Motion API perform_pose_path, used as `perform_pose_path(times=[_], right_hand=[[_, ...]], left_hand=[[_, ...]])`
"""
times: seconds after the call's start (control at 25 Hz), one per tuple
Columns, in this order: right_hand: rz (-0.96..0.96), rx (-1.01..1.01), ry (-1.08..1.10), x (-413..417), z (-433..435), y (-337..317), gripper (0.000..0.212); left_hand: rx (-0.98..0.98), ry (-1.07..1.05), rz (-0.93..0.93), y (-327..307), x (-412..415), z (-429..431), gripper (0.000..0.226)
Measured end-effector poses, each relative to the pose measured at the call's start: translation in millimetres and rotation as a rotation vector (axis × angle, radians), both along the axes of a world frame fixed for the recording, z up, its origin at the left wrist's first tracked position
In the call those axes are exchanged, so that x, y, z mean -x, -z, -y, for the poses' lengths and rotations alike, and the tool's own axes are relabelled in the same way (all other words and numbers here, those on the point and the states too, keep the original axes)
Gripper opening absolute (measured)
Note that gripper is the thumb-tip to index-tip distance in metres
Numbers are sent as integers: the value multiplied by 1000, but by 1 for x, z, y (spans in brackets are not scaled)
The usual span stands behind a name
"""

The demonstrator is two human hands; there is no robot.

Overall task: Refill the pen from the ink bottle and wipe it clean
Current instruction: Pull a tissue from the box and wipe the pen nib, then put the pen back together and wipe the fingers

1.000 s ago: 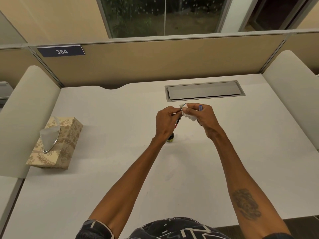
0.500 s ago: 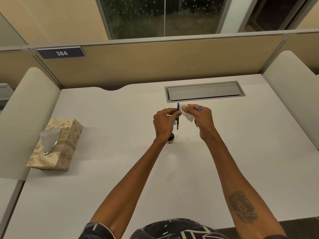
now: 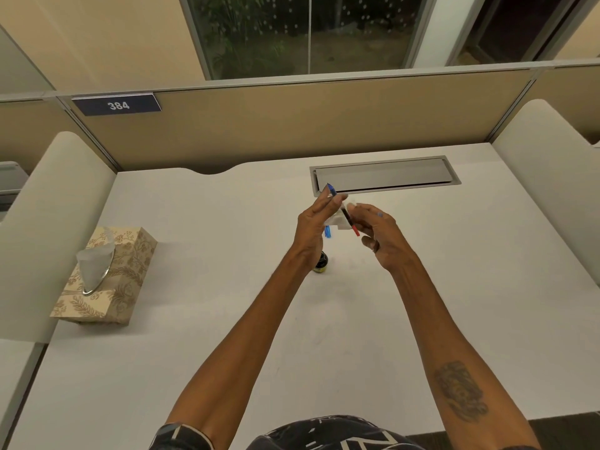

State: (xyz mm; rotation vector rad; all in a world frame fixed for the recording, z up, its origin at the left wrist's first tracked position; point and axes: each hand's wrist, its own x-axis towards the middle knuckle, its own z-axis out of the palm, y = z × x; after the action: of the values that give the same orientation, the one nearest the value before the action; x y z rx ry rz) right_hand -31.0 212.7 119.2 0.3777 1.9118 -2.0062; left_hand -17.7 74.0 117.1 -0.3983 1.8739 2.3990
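My left hand [image 3: 313, 227] pinches a thin pen [image 3: 346, 215] near its blue upper end. The pen slants down to the right and ends in a red tip. A small blue piece [image 3: 328, 231] shows below my left fingers. My right hand [image 3: 381, 233] holds a crumpled white tissue [image 3: 340, 221] against the pen's dark barrel, thumb on top and the other fingers loosely spread. The small dark ink bottle [image 3: 320, 264] stands on the white desk [image 3: 227, 241] just below my hands, partly hidden by my left wrist.
A patterned tissue box [image 3: 107, 277] with a tissue sticking up stands at the desk's left side. A grey cable flap [image 3: 386, 173] is set into the desk behind my hands. Beige partitions enclose the desk at the back and on both sides.
The pen has turned from upright to a slant, blue end up-left and red end down-right. My right hand with the tissue has slid along the barrel and its fingers have loosened.
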Motion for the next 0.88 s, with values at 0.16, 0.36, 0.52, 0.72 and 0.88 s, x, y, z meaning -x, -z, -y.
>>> perform_pose_path(times=[0.16, 0.36, 0.52, 0.72, 0.88], right_hand=[[53, 156, -160, -9, 4, 3, 13], [79, 70, -143, -16, 21, 7, 12], [42, 9, -104, -17, 26, 12, 16], [-33, -33, -246, -15, 21, 13, 20], [16, 49, -217, -14, 17, 18, 24]], left_hand=[[-172, -17, -5, -6, 3, 2, 25], [-277, 30, 2, -2, 2, 3, 55], [-444, 50, -37, 0, 2, 6, 44], [-501, -33, -51, 5, 5, 12, 21], [-451, -189, -28, 5, 6, 17, 37]])
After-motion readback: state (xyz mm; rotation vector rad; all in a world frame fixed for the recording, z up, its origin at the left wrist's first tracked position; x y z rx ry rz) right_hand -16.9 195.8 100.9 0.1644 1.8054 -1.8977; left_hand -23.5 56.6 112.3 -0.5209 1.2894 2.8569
